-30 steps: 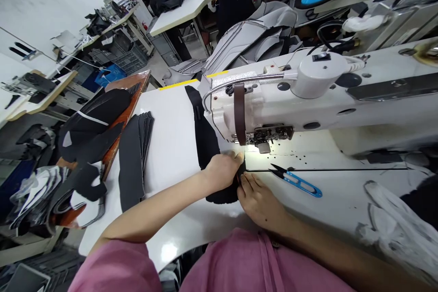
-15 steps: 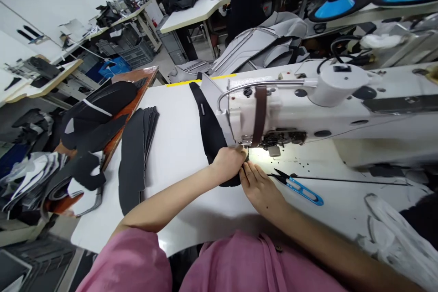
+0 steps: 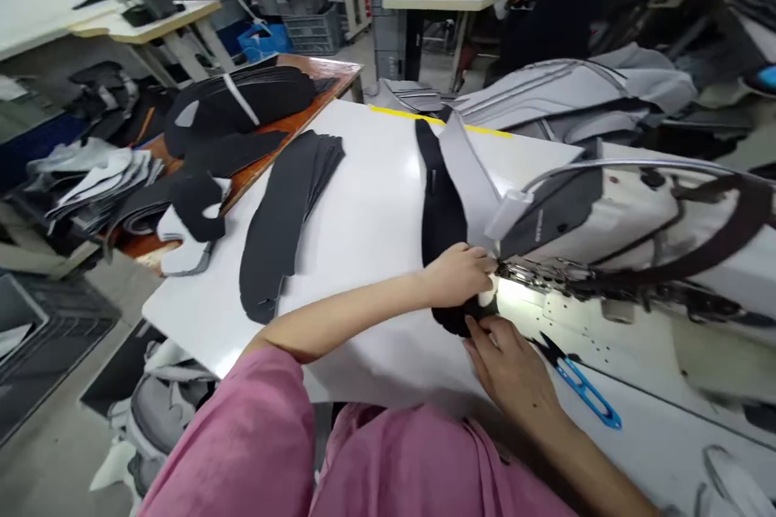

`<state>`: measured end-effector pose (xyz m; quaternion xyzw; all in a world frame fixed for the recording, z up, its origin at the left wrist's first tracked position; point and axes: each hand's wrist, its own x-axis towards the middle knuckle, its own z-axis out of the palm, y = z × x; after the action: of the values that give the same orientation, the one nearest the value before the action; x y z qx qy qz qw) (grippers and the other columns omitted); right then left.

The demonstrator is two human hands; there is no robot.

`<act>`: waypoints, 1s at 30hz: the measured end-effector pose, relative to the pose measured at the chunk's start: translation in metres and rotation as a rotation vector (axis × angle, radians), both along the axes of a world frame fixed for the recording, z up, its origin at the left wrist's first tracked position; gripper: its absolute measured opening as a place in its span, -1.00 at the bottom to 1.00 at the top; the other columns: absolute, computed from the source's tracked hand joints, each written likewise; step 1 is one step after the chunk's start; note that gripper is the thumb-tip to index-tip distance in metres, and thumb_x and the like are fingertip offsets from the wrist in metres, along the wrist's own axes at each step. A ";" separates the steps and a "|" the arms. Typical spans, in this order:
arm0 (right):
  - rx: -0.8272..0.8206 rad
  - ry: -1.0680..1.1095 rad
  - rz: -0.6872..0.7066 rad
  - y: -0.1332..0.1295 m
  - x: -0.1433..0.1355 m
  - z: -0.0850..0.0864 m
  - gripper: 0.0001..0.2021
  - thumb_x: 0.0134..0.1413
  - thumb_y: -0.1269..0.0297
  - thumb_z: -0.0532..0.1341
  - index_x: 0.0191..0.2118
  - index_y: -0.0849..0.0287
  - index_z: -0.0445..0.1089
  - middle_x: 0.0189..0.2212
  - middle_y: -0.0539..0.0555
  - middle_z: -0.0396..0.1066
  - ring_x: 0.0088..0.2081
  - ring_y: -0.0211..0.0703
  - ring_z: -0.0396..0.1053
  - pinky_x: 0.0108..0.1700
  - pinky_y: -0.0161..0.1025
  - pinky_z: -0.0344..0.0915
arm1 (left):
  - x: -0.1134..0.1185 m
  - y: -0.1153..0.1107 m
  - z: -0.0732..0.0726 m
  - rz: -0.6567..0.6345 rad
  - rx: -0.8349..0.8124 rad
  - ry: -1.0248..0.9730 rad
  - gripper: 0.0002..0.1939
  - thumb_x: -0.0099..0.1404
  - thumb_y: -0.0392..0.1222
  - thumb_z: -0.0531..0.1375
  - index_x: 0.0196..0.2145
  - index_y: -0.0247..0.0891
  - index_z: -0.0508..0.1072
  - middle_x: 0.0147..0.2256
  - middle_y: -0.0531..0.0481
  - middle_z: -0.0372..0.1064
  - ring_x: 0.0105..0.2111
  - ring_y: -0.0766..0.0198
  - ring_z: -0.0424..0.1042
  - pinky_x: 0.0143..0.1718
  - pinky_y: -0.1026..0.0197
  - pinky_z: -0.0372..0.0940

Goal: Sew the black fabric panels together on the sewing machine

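Note:
A long black fabric piece (image 3: 441, 210) lies on the white table, its near end beside the needle area of the sewing machine (image 3: 643, 218). A light grey fabric piece (image 3: 470, 174) runs along its right side up to the machine. With curled fingers, my left hand (image 3: 461, 275) grips the black piece close to the presser foot, which is partly hidden. My right hand (image 3: 512, 355) holds the near corner of the same piece between thumb and bent fingers. Blue-handled thread snips (image 3: 583, 389) rest to the right of that hand.
Dark cut pieces (image 3: 279, 218) are stacked on the table's left side. Beyond them, a brown board (image 3: 327, 81) carries a tied black bundle (image 3: 242, 109). Grey panels (image 3: 563, 93) are heaped behind the table. A person in dark clothes (image 3: 563, 8) stands at the back.
My view has swung left and down, so everything appears shifted right. My right hand's fingers, stretched flatter before, are now bent at the fabric's edge. My left hand keeps its grip.

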<state>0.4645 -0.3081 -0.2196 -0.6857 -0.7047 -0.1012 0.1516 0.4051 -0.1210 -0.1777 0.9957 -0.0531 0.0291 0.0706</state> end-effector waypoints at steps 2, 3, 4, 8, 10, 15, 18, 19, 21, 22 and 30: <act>0.011 0.042 0.045 -0.004 0.000 -0.002 -0.71 0.18 0.39 0.09 -0.02 0.39 0.37 -0.17 0.27 0.38 -0.04 0.00 0.31 -0.01 -0.06 0.35 | -0.001 0.008 0.000 -0.053 -0.006 0.016 -0.77 0.28 -0.32 0.04 -0.30 -0.22 0.50 -0.14 -0.10 0.36 -0.12 0.15 0.23 -0.20 0.11 0.09; 0.020 0.055 0.074 -0.006 0.001 -0.003 -0.71 0.18 0.40 0.09 -0.01 0.37 0.37 -0.09 0.27 0.37 0.04 0.00 0.27 0.07 -0.03 0.30 | 0.000 0.011 0.001 -0.072 -0.010 0.030 -0.75 0.30 -0.32 0.02 -0.28 -0.22 0.50 -0.16 -0.10 0.37 -0.14 0.17 0.23 -0.21 0.12 0.08; 0.024 0.062 0.105 -0.009 0.003 -0.004 -0.70 0.19 0.42 0.08 0.00 0.36 0.36 -0.02 0.27 0.35 0.11 0.00 0.21 0.13 -0.01 0.25 | 0.001 0.013 0.002 -0.089 -0.011 0.047 -0.73 0.31 -0.32 0.00 -0.28 -0.22 0.50 -0.19 -0.10 0.37 -0.15 0.17 0.23 -0.21 0.13 0.07; -0.051 0.059 0.244 -0.014 0.013 -0.006 -0.61 0.22 0.32 0.07 0.14 0.32 0.24 0.17 0.23 0.20 0.26 -0.06 0.02 0.24 -0.04 0.10 | 0.008 0.016 0.004 -0.141 0.005 0.108 -0.66 0.36 -0.33 -0.08 -0.28 -0.24 0.50 -0.26 -0.09 0.37 -0.23 0.20 0.24 -0.22 0.15 0.07; -0.099 0.063 0.287 -0.013 0.019 -0.009 -0.54 0.24 0.22 0.06 0.19 0.32 0.18 0.20 0.22 0.15 0.27 -0.07 -0.01 0.25 -0.06 0.08 | 0.011 0.014 0.004 -0.148 0.020 0.128 -0.66 0.36 -0.34 -0.09 -0.26 -0.25 0.49 -0.28 -0.09 0.38 -0.25 0.21 0.25 -0.22 0.16 0.09; -0.120 0.123 0.310 -0.005 0.032 -0.013 -0.48 0.24 0.16 0.06 0.20 0.42 0.14 0.23 0.26 0.09 0.28 -0.03 -0.05 0.27 -0.03 0.04 | 0.019 0.009 0.001 -0.117 0.106 0.144 -0.65 0.38 -0.34 -0.11 -0.23 -0.31 0.47 -0.30 -0.10 0.40 -0.23 0.18 0.30 -0.17 0.15 0.15; -0.099 0.164 0.339 0.001 0.039 -0.013 -0.46 0.23 0.18 0.07 0.20 0.48 0.12 0.22 0.33 0.08 0.29 0.02 -0.10 0.27 0.02 0.04 | 0.024 0.008 0.001 -0.107 0.168 0.165 -0.65 0.39 -0.35 -0.12 -0.25 -0.32 0.45 -0.34 -0.10 0.40 -0.26 0.19 0.32 -0.16 0.13 0.18; -0.097 0.175 0.343 0.003 0.041 -0.013 -0.45 0.23 0.18 0.08 0.20 0.50 0.11 0.22 0.35 0.08 0.30 0.03 -0.11 0.26 0.03 0.05 | 0.025 0.009 0.000 -0.105 0.184 0.176 -0.66 0.38 -0.36 -0.12 -0.27 -0.33 0.45 -0.34 -0.11 0.40 -0.27 0.19 0.33 -0.16 0.13 0.19; -0.097 0.188 0.337 0.007 0.042 -0.013 -0.41 0.21 0.14 0.09 0.21 0.52 0.09 0.22 0.38 0.06 0.30 0.05 -0.12 0.26 0.05 0.04 | 0.028 0.010 -0.001 -0.100 0.206 0.192 -0.68 0.37 -0.37 -0.10 -0.28 -0.33 0.44 -0.33 -0.13 0.40 -0.27 0.18 0.35 -0.17 0.12 0.20; -0.099 0.187 0.331 0.009 0.042 -0.014 -0.38 0.21 0.11 0.09 0.21 0.53 0.09 0.22 0.40 0.05 0.30 0.07 -0.12 0.26 0.06 0.04 | 0.028 0.011 -0.002 -0.099 0.213 0.195 -0.70 0.36 -0.38 -0.09 -0.28 -0.34 0.44 -0.32 -0.14 0.40 -0.27 0.18 0.36 -0.17 0.12 0.21; -0.095 0.174 0.177 0.028 0.020 -0.021 -0.14 0.12 -0.18 0.02 0.21 0.64 0.04 0.21 0.53 0.00 0.28 0.24 -0.12 0.25 0.11 -0.03 | 0.031 0.008 -0.008 -0.055 0.300 0.232 -0.70 0.32 -0.45 -0.10 -0.27 -0.36 0.42 -0.27 -0.19 0.42 -0.24 0.14 0.37 -0.16 0.10 0.23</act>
<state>0.4843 -0.2801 -0.2405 -0.6333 -0.7508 0.0062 0.1877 0.4363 -0.1128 -0.1861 0.9898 -0.0756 -0.0962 -0.0724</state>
